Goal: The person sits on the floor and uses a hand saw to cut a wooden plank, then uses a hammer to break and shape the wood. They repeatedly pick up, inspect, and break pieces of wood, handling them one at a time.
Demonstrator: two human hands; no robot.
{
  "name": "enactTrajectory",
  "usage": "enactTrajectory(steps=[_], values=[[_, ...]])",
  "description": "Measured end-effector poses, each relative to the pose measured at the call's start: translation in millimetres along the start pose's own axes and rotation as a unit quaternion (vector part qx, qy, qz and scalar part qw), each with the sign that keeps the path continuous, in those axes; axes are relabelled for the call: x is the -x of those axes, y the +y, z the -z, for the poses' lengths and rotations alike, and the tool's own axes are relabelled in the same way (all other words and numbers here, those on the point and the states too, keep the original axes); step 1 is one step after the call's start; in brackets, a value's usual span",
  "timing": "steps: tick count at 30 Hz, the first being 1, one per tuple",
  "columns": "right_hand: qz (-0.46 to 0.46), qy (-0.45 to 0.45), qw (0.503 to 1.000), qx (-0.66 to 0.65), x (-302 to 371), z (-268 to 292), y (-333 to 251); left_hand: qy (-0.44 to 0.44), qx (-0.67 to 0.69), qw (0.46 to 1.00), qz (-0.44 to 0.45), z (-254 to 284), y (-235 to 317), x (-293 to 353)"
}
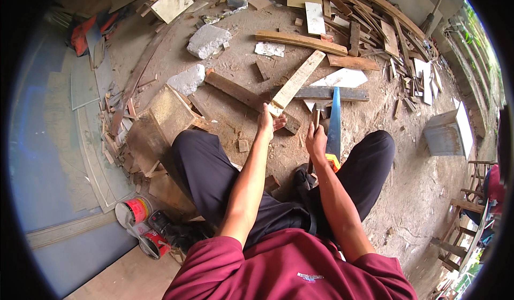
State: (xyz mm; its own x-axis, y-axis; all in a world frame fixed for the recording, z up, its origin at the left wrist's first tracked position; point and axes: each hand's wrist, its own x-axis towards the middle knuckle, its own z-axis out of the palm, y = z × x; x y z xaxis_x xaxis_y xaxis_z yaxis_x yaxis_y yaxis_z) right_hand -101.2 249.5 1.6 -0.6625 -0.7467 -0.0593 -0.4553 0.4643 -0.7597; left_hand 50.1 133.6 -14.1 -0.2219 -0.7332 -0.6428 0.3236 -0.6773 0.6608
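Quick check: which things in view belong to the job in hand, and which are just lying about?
Likely in the job:
Pale board: left hand at its near end
Brown tool: in the right hand, kind unclear
Saw: close by the right hand

Apparently lying about:
Cans
Pale chunks
Scrap pile

A person's left hand (269, 123) holds the near end of a pale wooden plank (299, 79) while the right hand (317, 139) grips a slim brown tool (316, 116) beside a blue-bladed handsaw (334, 120); scrap wood (390, 39) lies heaped at far right.
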Motion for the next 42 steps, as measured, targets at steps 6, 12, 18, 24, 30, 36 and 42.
enactTrajectory(steps=[6, 12, 18, 24, 30, 36, 42], values=[[0.017, -0.072, 0.989, 0.124, 3, -33, 76, -0.009, 0.031, 0.999, 0.005, -6, -5, -6], [0.142, 0.083, 0.986, 0.022, -32, -45, 47, -0.048, 0.012, 0.999, 0.022, -3, -11, 8], [-0.207, -0.217, 0.932, -0.204, -96, -51, -28, 0.026, -0.333, 0.901, -0.277, 7, -30, 16], [-0.196, -0.147, 0.930, -0.275, -106, -63, 12, 0.002, -0.412, 0.830, -0.375, -10, -39, 23], [-0.165, -0.202, 0.914, -0.309, -94, -56, 22, -0.053, -0.398, 0.899, -0.178, 35, -33, 27], [-0.174, -0.174, 0.919, -0.309, -85, -56, 16, -0.254, -0.717, 0.648, 0.036, 65, -32, 64], [-0.167, -0.206, 0.921, -0.285, -80, -44, 5, -0.318, -0.727, 0.572, 0.208, 71, -53, 77]])
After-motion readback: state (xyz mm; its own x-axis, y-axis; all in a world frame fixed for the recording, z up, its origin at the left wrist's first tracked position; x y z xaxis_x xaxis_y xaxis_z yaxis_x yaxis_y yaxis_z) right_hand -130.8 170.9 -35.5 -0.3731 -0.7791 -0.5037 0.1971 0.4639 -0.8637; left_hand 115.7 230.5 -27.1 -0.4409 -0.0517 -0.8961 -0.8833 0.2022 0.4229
